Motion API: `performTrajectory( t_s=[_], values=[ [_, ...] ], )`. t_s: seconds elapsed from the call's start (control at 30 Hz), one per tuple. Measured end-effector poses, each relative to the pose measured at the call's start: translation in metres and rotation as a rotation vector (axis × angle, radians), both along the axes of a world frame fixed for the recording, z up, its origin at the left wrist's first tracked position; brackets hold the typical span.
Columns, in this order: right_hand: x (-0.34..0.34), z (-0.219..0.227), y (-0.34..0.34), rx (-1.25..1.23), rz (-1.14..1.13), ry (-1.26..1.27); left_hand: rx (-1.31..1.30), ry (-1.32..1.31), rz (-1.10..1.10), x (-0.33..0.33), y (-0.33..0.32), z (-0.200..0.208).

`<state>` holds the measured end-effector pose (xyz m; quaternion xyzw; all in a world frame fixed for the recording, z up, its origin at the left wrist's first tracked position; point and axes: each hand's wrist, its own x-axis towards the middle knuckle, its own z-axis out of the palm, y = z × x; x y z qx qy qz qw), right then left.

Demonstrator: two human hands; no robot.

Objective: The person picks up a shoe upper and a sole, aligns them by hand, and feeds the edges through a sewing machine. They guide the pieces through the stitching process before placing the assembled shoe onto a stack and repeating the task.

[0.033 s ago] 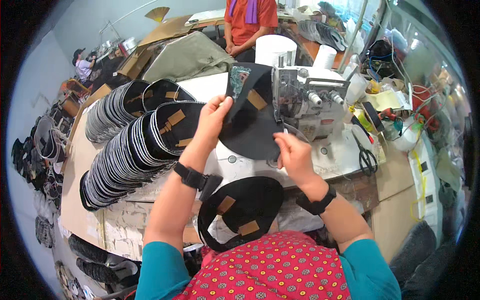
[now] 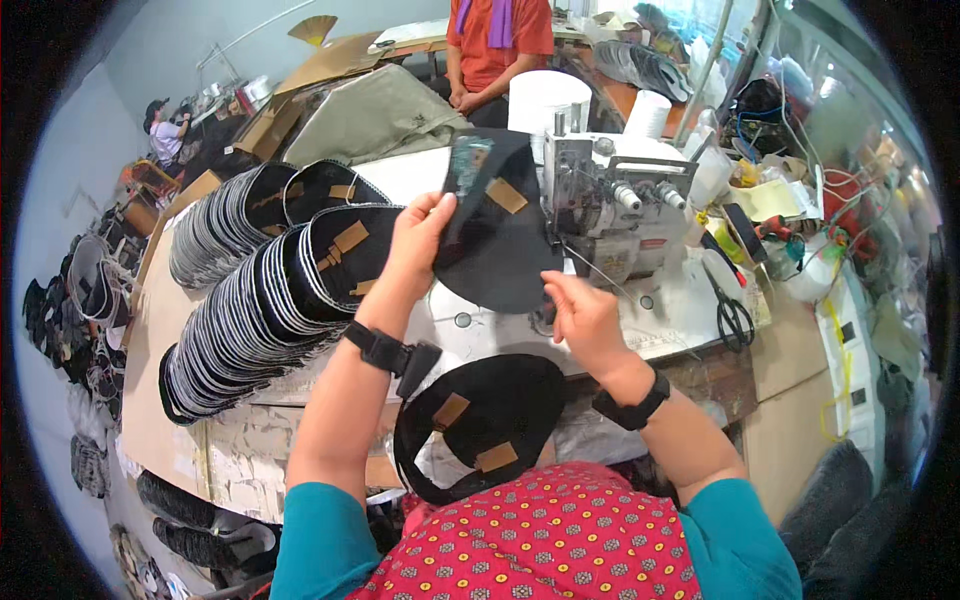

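Note:
Closed on the left edge of a black fabric piece is my left hand. The piece is rounded at its near end and carries a tan label and a teal patterned patch. Its right edge lies against the head of a white sewing machine. By the lower right edge of the piece my right hand has its fingers bent together in a pinch; what they hold, if anything, I cannot make out. A thin pale line, perhaps thread, runs near those fingers.
Stacks of black pieces with white-stitched edges stand at left. Another black piece with tan labels lies near my lap. Scissors rest at right, and a white thread cone stands behind the machine. A person in orange sits beyond.
The black piece has shifted slightly left, and its patterned corner lies flatter. Both hands have moved a little left. The pale line by my right hand now looks straighter.

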<state>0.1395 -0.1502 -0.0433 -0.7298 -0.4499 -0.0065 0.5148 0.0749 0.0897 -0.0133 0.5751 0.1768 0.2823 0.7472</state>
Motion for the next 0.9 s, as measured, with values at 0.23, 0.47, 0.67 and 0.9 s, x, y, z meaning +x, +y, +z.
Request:
performTrajectory(
  t_s=[0.23,0.47,0.67,0.9],
  values=[
    [0.002,-0.002,-0.002,-0.055,-0.123,-0.553,0.168,0.209,0.157,-0.033,0.012,0.001],
    [0.022,0.011,-0.011,-0.007,-0.140,-0.394,0.177,0.514,-0.369,-0.090,-0.078,0.044],
    [0.026,0.030,-0.015,0.157,0.172,0.034,1.345,0.152,-0.133,-0.059,-0.098,0.015],
    [-0.002,0.063,-0.032,0.093,0.224,0.241,0.398,0.237,-0.282,-0.065,-0.076,0.030]
  ],
)
